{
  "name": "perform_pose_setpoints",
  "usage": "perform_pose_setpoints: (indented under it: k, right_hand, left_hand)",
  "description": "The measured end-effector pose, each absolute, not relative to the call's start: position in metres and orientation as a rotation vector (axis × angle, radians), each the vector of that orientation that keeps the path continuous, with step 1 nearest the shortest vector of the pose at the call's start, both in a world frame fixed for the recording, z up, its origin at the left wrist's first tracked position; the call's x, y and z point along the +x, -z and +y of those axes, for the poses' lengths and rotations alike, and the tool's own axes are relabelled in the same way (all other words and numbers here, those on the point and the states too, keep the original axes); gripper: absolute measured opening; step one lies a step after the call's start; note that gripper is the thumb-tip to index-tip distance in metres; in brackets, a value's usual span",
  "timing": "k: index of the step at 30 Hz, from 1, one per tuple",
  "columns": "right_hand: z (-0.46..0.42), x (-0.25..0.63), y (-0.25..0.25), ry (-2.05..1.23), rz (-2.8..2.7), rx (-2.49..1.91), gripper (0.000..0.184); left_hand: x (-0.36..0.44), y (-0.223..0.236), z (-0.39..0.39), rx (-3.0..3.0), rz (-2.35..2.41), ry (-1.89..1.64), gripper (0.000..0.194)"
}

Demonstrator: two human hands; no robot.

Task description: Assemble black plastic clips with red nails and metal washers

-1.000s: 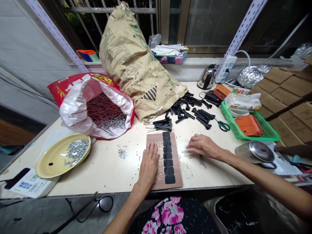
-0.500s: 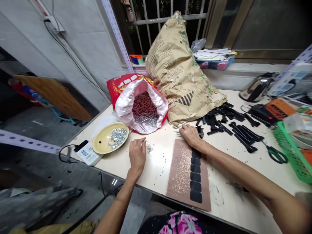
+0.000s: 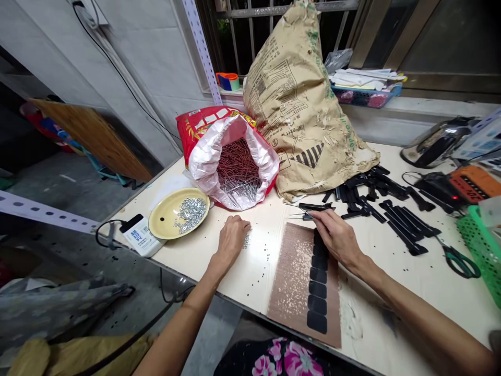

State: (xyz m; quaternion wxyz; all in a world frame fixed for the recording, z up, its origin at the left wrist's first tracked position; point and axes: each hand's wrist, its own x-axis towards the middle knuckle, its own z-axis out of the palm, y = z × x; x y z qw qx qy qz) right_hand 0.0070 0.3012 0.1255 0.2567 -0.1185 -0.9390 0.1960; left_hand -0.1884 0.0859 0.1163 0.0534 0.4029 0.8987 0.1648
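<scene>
Pinching thin rod (image 3: pixel 296 208) w/ R hand (image 3: pixel 341 239), palm down | L hand (image 3: pixel 231 239) curled nr metal bits (image 3: pixel 246 242), grip: can't tell

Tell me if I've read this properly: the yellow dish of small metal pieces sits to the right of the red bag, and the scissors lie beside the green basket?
Not quite: the head view shows the yellow dish of small metal pieces to the left of the red bag. The scissors do lie beside the green basket.
</scene>
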Motion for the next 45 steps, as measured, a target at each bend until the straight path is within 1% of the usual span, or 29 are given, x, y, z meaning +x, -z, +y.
perform_pose_setpoints:
  k: [4,6,7,9,11,13,14,15,17,19,23,26,28,30,32,34,37,40,45]
  right_hand:
    - [0.289,0.013,-0.125,-0.613,-2.53,-0.321,0.029]
    - [0.282,0.014,-0.127,-0.628,-2.528,-0.315,0.028]
    - [0.279,0.013,-0.129,-0.635,-2.524,-0.312,0.028]
    - [0.271,0.011,-0.134,-0.662,-2.503,-0.31,0.026]
    - [0.261,0.007,-0.14,-0.698,-2.48,-0.312,0.023]
    - [0.251,0.002,-0.146,-0.726,-2.467,-0.292,0.02]
    - [0.247,0.0,-0.149,-0.725,-2.469,-0.275,0.019]
    - [0.244,-0.002,-0.151,-0.71,-2.475,-0.256,0.018]
    - [0.239,-0.004,-0.155,-0.652,-2.492,-0.242,0.018]
    - [0.238,-0.004,-0.158,-0.569,-2.512,-0.262,0.019]
    - [0.239,0.002,-0.162,-0.384,-2.536,-0.279,0.022]
    - [0.238,0.007,-0.162,-0.225,-2.556,-0.28,0.024]
    - [0.238,0.01,-0.161,-0.179,-2.575,-0.274,0.024]
    - [0.238,0.011,-0.159,-0.25,-2.606,-0.303,0.023]
    - [0.239,0.012,-0.157,-0.397,-2.642,-0.346,0.022]
    - [0.24,0.014,-0.156,-0.467,-2.656,-0.384,0.022]
    - [0.24,0.018,-0.153,-0.456,-2.639,-0.437,0.023]
    - [0.242,0.027,-0.146,-0.591,-2.618,-0.458,0.02]
    - [0.248,0.046,-0.133,-0.428,-2.66,-0.417,0.024]
  left_hand:
    - [-0.181,-0.112,0.086,1.426,2.76,-0.233,0.026]
    - [-0.181,-0.11,0.087,1.514,2.761,-0.197,0.026]
    - [-0.181,-0.109,0.088,1.541,2.758,-0.234,0.025]
    - [-0.18,-0.11,0.088,1.524,2.735,-0.48,0.022]
    - [-0.175,-0.114,0.09,1.331,2.61,-0.945,0.017]
    - [-0.164,-0.122,0.095,0.948,2.286,-1.422,0.018]
    - [-0.157,-0.126,0.098,0.738,2.07,-1.591,0.02]
    - [-0.15,-0.131,0.102,0.556,1.852,-1.7,0.023]
    - [-0.137,-0.14,0.109,0.329,1.515,-1.799,0.027]
    - [-0.128,-0.146,0.114,0.244,1.361,-1.824,0.029]
    - [-0.119,-0.15,0.119,0.234,1.336,-1.832,0.029]
    - [-0.117,-0.149,0.119,0.341,1.494,-1.841,0.026]
    - [-0.115,-0.149,0.119,0.47,1.676,-1.815,0.025]
    - [-0.115,-0.15,0.118,0.585,1.84,-1.75,0.024]
    - [-0.114,-0.15,0.118,0.632,1.906,-1.683,0.025]
    - [-0.114,-0.149,0.119,0.616,1.861,-1.648,0.026]
    - [-0.11,-0.146,0.123,0.547,1.775,-1.629,0.027]
    - [-0.103,-0.14,0.129,0.506,1.777,-1.624,0.028]
    - [-0.088,-0.129,0.138,0.454,1.693,-1.539,0.031]
